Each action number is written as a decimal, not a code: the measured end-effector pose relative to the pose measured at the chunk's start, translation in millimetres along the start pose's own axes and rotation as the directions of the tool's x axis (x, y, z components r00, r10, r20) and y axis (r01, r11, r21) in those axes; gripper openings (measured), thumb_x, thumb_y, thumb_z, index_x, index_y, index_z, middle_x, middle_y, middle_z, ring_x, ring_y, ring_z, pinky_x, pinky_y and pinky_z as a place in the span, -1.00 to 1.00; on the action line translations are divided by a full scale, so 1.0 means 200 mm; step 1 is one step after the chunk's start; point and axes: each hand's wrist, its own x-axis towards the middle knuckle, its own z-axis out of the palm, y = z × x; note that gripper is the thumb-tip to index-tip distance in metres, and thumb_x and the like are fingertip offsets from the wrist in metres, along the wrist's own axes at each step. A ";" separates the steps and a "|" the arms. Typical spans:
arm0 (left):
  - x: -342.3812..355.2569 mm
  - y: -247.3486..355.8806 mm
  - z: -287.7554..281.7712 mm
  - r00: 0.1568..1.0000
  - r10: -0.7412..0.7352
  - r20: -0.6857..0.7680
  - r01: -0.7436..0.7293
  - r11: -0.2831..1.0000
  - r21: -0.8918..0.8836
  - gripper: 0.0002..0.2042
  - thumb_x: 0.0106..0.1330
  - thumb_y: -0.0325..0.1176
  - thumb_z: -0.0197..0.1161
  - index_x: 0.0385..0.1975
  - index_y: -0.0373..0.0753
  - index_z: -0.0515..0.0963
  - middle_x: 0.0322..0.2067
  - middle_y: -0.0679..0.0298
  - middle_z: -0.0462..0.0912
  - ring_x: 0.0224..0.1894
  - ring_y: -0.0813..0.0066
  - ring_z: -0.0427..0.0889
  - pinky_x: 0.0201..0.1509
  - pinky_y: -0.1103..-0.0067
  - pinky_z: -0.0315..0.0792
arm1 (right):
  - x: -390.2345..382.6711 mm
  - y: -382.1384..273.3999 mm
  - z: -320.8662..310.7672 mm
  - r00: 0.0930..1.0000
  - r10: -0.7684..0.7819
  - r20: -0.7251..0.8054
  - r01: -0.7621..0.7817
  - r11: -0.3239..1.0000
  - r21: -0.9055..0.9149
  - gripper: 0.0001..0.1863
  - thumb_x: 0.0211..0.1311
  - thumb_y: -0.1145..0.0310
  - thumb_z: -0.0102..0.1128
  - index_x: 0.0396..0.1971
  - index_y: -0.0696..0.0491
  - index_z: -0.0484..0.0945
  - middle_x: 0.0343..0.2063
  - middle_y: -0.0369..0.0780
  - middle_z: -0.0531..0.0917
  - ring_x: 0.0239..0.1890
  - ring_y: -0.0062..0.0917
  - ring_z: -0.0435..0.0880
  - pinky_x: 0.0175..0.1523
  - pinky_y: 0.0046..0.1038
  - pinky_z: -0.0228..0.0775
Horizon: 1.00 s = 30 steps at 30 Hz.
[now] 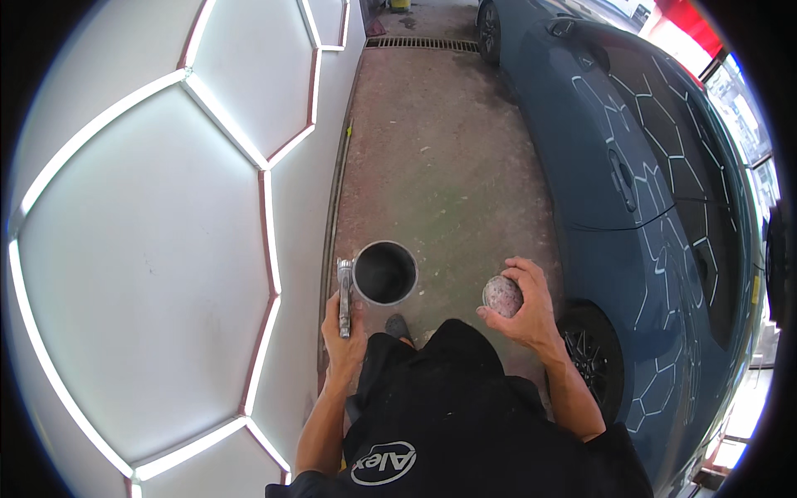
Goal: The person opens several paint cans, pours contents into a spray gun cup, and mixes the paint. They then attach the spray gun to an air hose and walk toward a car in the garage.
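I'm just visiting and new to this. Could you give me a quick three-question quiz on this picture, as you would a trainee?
1. Which hand holds the metal piece beside the open cup?
2. True or false: the speckled round piece sits inside the cup.
3. The blue-grey car stands to the person's: A) left, B) right.

Key: 1. Left hand. 2. False; the right hand holds it, apart from the cup. 3. B.

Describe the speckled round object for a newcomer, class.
At right stands a blue-grey car. Left of its nearer black wheel, the right hand grips a pinkish round object, speckled unlike the hollow grey cylindrical cup at the left hand.
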 end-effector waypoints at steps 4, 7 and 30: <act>0.52 -0.02 0.01 0.990 0.138 0.029 -0.140 0.988 0.061 -0.72 0.57 -0.39 0.30 0.17 -0.34 0.55 -0.25 0.23 0.67 -0.24 0.53 0.61 -0.09 0.50 0.52 | 0.49 0.00 0.09 0.999 0.019 -0.038 -0.018 1.000 0.018 -0.21 -0.22 0.08 0.75 0.03 0.18 0.61 0.26 -0.03 0.53 0.36 -0.07 0.47 0.43 -0.09 0.35; 0.92 -0.05 0.13 0.987 0.150 0.059 -0.152 0.988 0.026 -0.69 0.53 -0.45 0.32 0.19 -0.36 0.53 -0.23 0.20 0.69 -0.22 0.52 0.63 -0.07 0.48 0.53 | 0.88 0.10 0.18 0.998 0.034 -0.061 -0.032 0.999 0.031 -0.20 -0.24 0.09 0.76 0.03 0.17 0.61 0.26 -0.04 0.53 0.37 -0.07 0.47 0.42 -0.08 0.36; 4.06 0.08 1.35 0.984 0.076 0.161 -0.069 0.996 -0.053 -0.75 0.55 -0.46 0.27 0.14 -0.36 0.56 -0.16 0.17 0.68 -0.14 0.44 0.65 0.01 0.44 0.52 | 4.17 0.82 0.42 0.988 -0.131 -0.078 0.126 0.989 -0.073 -0.24 -0.13 0.00 0.72 0.03 0.12 0.62 0.22 -0.08 0.55 0.41 -0.09 0.45 0.47 -0.06 0.29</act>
